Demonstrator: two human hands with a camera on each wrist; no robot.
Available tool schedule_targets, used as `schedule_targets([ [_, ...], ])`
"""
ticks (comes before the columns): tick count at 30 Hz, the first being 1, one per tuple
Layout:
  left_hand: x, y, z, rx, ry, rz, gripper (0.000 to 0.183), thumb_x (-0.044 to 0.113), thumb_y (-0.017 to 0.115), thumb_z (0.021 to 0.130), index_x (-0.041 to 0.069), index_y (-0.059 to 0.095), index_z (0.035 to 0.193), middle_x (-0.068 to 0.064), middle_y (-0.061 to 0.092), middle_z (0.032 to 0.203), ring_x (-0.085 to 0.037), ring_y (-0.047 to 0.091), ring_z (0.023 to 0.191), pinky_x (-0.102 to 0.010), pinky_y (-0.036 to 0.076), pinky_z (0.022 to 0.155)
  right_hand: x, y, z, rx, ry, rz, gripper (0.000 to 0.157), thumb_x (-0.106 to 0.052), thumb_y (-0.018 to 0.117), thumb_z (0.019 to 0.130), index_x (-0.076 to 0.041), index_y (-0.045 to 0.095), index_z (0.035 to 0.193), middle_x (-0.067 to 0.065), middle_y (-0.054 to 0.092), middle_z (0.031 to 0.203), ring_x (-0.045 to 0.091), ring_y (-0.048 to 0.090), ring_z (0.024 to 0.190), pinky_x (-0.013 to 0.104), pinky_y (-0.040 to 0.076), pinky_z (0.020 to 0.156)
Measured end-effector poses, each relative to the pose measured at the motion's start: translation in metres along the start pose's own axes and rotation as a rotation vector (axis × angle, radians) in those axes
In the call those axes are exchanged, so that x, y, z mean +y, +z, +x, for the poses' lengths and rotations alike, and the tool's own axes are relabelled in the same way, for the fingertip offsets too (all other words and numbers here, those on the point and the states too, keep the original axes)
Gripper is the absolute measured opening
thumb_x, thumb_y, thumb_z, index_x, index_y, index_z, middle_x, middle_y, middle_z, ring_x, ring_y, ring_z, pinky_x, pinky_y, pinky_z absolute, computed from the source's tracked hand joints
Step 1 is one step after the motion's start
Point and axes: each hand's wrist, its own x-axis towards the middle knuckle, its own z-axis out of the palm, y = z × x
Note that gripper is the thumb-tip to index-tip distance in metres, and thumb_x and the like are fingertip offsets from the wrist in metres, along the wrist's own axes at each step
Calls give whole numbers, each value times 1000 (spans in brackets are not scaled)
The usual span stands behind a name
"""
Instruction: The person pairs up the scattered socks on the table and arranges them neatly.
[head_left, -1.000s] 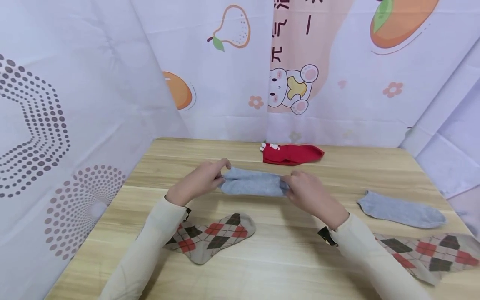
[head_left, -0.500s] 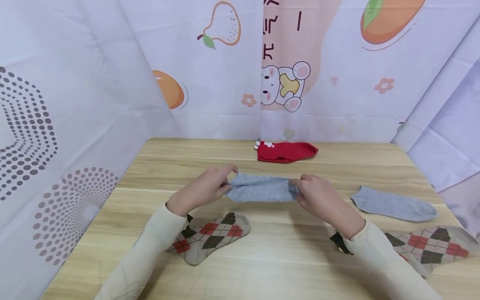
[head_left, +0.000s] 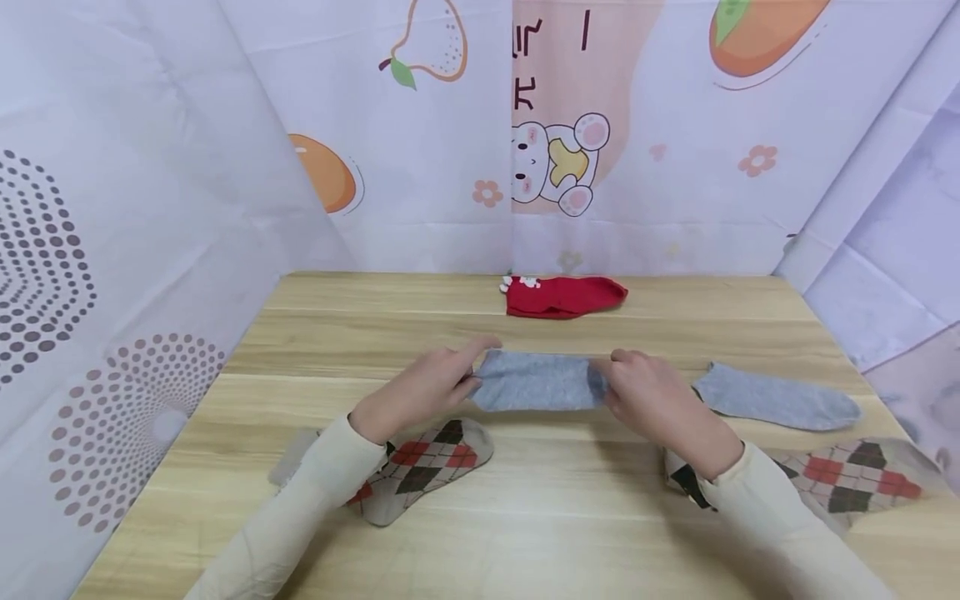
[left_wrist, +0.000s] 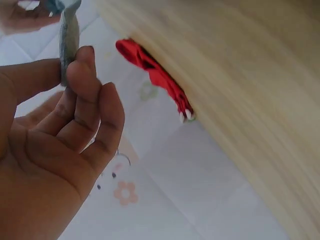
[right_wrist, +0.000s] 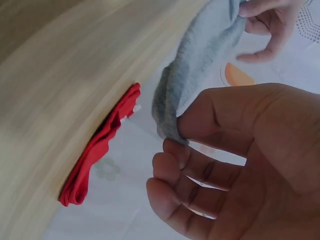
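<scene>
Stretched between both hands, a grey-blue sock [head_left: 538,382] hangs above the middle of the table. The left hand [head_left: 420,390] pinches its left end between thumb and fingers, as the left wrist view also shows. At the other end the right hand [head_left: 656,404] pinches the sock between thumb and index finger, the remaining fingers loosely bent. A second grey-blue sock [head_left: 783,398] lies flat to the right of the right hand. One argyle sock [head_left: 427,462] lies under the left forearm, partly covered by it. Another argyle sock [head_left: 855,479] lies at the right, partly hidden by the right sleeve.
Near the back edge of the wooden table [head_left: 525,517] lies a red sock [head_left: 566,297] with white trim at its left end. A printed white curtain [head_left: 420,242] hangs right behind the table and along both sides.
Both hands have moved slightly right across the table with the grey-blue sock still held taut between them. The whole head view has shifted a little, and the other socks lie where they were.
</scene>
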Motion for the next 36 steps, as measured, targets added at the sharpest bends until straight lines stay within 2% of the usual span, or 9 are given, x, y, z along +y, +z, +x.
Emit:
schedule_targets([
  [5, 2, 13, -2, 48, 68, 20, 25, 1, 60, 96, 12, 54, 117, 6, 55, 70, -6, 46, 59, -20, 47, 62, -1, -3, 0, -39, 22, -15, 25, 4, 70, 79, -3, 72, 103, 5, 57, 75, 21, 55, 63, 31, 43, 51],
  [8, 4, 19, -3, 38, 88, 13, 16, -1, 61, 95, 10, 60, 107, 4, 66, 86, -6, 55, 71, -23, 51, 71, -2, -4, 0, -47, 22, -30, 21, 3, 71, 79, -3, 72, 100, 6, 58, 76, 24, 57, 65, 34, 46, 53],
  [10, 5, 22, -3, 22, 90, 13, 14, -1, 60, 95, 9, 64, 104, 2, 69, 90, -7, 59, 76, -24, 53, 73, -3, -5, 0, -62, 25, -35, 19, 3, 71, 79, -3, 71, 97, 6, 58, 75, 25, 57, 65, 35, 46, 53],
  [18, 8, 35, -2, -44, 52, 16, 16, 0, 62, 95, 6, 68, 109, -1, 70, 93, -8, 59, 74, -22, 52, 72, -2, -8, 2, -122, 51, -50, 17, 2, 73, 81, -4, 71, 97, 7, 60, 77, 24, 60, 68, 36, 48, 53],
  [24, 11, 41, 2, -67, 49, 104, 18, 1, 61, 95, 6, 70, 110, -1, 66, 88, -8, 55, 70, -20, 49, 66, -1, -7, 2, -138, 44, -51, 15, 3, 73, 80, -5, 72, 93, 5, 60, 74, 23, 59, 67, 37, 49, 57],
  [31, 15, 43, 3, -127, 50, 283, 20, 6, 61, 95, 9, 72, 112, -4, 62, 87, -15, 53, 75, -29, 46, 68, 1, -5, -2, -154, 40, -74, 15, 4, 72, 79, -6, 72, 91, 6, 61, 75, 26, 61, 70, 40, 51, 58],
  [36, 17, 44, 1, -155, 17, 306, 20, 15, 63, 97, 14, 72, 114, -3, 55, 87, -16, 47, 77, -29, 39, 66, 4, 2, -5, -230, 54, -110, 22, 7, 71, 82, -8, 73, 99, 7, 65, 81, 27, 65, 76, 41, 53, 61],
])
